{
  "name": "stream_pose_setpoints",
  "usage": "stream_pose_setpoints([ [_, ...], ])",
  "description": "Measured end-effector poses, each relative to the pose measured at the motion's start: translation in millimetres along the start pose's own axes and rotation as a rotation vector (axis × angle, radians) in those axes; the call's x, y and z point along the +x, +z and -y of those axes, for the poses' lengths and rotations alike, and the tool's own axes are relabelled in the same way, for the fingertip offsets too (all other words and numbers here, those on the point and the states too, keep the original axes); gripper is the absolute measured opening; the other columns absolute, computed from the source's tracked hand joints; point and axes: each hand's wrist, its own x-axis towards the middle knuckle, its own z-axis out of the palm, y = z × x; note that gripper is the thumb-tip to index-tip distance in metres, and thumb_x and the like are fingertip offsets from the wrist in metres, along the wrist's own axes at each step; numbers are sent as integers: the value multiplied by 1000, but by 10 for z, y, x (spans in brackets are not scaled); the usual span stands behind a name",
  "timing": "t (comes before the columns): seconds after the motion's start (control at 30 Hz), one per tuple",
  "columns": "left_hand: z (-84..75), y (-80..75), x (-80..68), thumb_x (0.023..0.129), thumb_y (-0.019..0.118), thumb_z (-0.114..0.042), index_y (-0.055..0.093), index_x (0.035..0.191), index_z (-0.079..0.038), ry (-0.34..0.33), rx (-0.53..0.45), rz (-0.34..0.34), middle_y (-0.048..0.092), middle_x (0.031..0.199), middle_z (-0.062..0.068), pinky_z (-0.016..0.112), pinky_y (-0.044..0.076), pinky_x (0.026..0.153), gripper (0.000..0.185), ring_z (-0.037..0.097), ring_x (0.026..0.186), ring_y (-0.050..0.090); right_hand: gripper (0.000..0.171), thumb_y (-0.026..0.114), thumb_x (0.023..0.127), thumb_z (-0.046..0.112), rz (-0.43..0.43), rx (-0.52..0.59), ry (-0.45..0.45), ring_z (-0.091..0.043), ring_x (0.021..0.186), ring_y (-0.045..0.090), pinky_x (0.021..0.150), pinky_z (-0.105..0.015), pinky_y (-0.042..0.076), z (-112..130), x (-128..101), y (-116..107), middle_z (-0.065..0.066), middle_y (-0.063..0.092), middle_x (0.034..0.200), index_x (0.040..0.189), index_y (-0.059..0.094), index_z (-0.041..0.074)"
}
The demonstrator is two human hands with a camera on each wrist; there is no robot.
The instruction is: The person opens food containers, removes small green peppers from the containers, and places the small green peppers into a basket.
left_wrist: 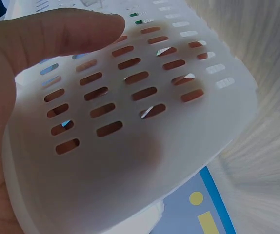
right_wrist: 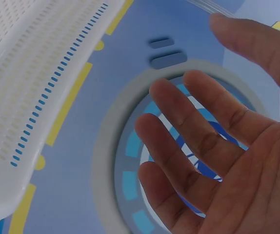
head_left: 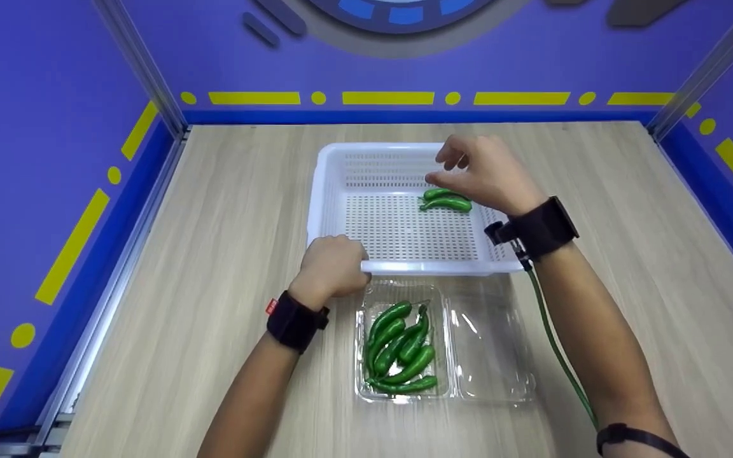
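My left hand [head_left: 335, 264] grips the front left corner of a white plastic basket [head_left: 427, 267]. In the left wrist view, the thumb [left_wrist: 76, 31] lies along one side of the slotted wall [left_wrist: 130, 170], and fingers show through the slots from the other side. Over the basket's right side hovers my right hand [head_left: 487, 172], its fingers [right_wrist: 179, 105] loosely bent and holding nothing. Below that hand, two green chili peppers [head_left: 448, 203] lie on the basket floor. Several more green peppers [head_left: 398, 346] sit in a clear plastic clamshell box [head_left: 361, 356] in front of the basket.
The clamshell's clear lid [head_left: 494, 350] lies folded out to the right on the wooden table [head_left: 233, 210]. Blue panels [head_left: 252, 63] with metal corner posts enclose the table. A green cable [head_left: 560, 350] runs along my right forearm.
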Motion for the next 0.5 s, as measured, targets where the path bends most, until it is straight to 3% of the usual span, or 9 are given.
stream_pose_setpoints([
  [0.33, -3, -7, -4, 80, 68, -28, 46, 54, -23, -5, 0, 3, 49, 58, -6, 36, 41, 53, 34, 18, 57, 52, 32, 82, 84, 32, -3, 57, -54, -24, 91, 67, 83, -40, 52, 104, -165, -14, -8, 73, 98, 103, 70, 9],
  [0.5, -4, -12, -9, 79, 68, -26, 42, 54, -23, 1, -5, -4, 43, 56, -7, 36, 39, 51, 37, 16, 56, 47, 28, 83, 83, 30, -3, 49, -89, -19, 86, 66, 79, -37, 51, 192, -290, 0, -4, 72, 95, 99, 70, 11],
])
